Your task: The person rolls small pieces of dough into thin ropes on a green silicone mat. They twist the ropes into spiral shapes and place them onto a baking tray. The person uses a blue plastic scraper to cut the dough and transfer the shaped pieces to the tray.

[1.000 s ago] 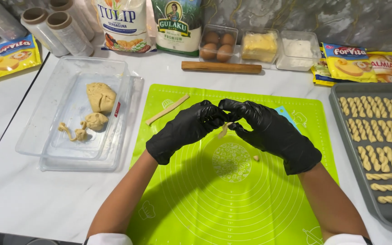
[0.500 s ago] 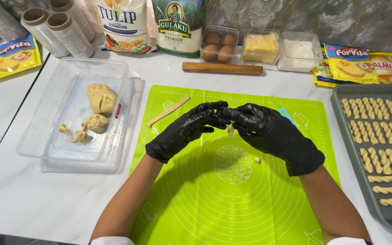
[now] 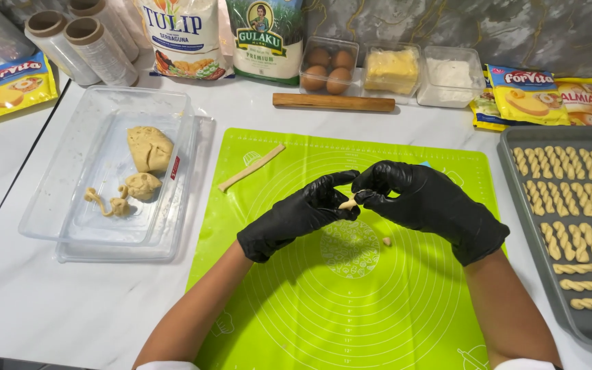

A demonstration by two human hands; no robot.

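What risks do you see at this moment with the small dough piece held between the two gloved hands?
The small dough piece, pinched between left hand and right hand, may tear or flatten. The dough crumb on the green mat might stick to a glove. The dough strip may dry.

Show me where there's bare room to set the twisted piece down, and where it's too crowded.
Free: the lower half of the green mat, below both hands; the white counter in front of the clear tub; the tray has a bare bottom strip under the last twists. Crowded: the back row around the rolling pin and egg box.
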